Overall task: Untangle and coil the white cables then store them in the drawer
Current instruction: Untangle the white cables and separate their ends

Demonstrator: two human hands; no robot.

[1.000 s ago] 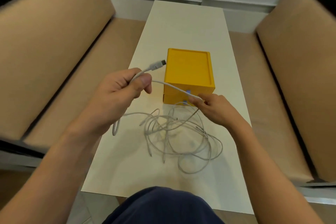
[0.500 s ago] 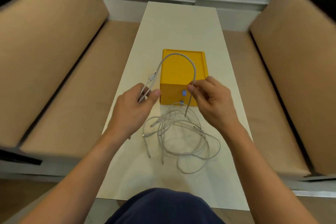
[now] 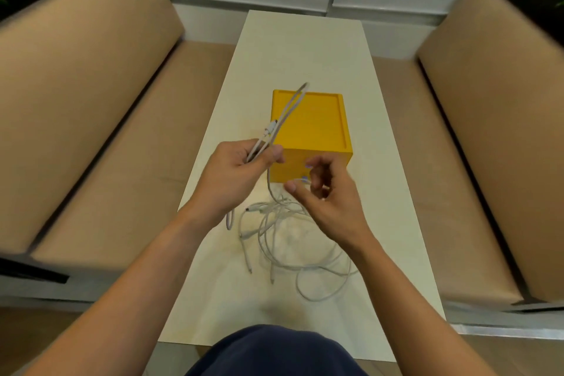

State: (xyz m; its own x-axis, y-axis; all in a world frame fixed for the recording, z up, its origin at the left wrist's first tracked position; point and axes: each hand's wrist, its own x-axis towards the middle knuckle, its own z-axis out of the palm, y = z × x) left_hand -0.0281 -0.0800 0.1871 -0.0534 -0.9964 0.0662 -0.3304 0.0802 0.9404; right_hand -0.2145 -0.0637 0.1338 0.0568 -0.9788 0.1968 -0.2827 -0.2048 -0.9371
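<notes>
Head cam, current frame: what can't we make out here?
Head view only.
1. right hand: motion-blurred; pinching a cable or not, unclear.
2. yellow box front: partly behind right hand; drawer seams hidden.
3. cable pile: strands overlap; count unclear.
4. folded cable in left hand: plug too small, blurred.

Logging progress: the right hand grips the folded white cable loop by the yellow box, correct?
Not right. The head view shows the left hand gripping the folded white cable loop by the yellow box.
</notes>
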